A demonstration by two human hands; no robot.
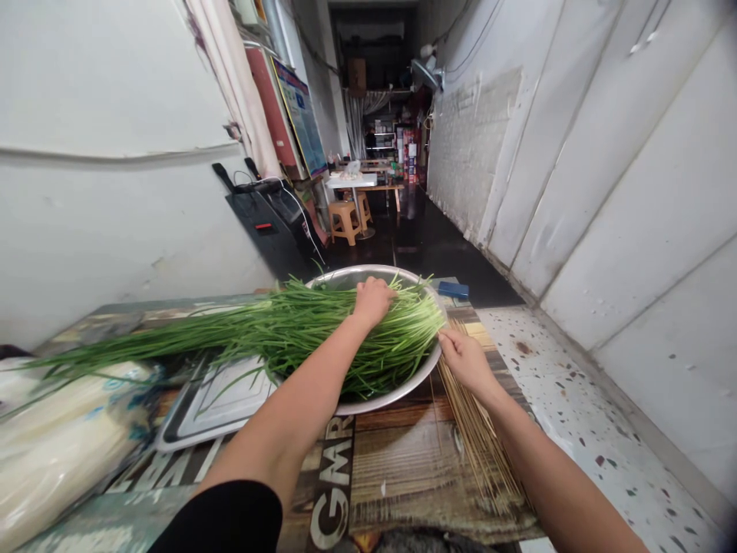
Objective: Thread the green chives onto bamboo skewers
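A big heap of garlic chives (311,322) fills a round metal bowl (397,398). Their long green leaves trail out over the left rim, and the pale stem ends point right. My left hand (374,301) rests on top of the heap with its fingers curled into the stems; the fingertips are partly hidden. At the bowl's right rim, by the pale ends, my right hand (467,361) is closed in a pinch. Whatever lies between those fingers is too small to make out. Beneath the right hand and forearm lies a bundle of thin bamboo skewers (475,438).
Left of the bowl sit a metal-rimmed tray (178,430) with a white lid-like piece (230,395) and a clear bag of pale, long contents (74,445). A blue box (453,290) lies behind the bowl. Farther off stand a white table (360,181) and orange stools (344,223).
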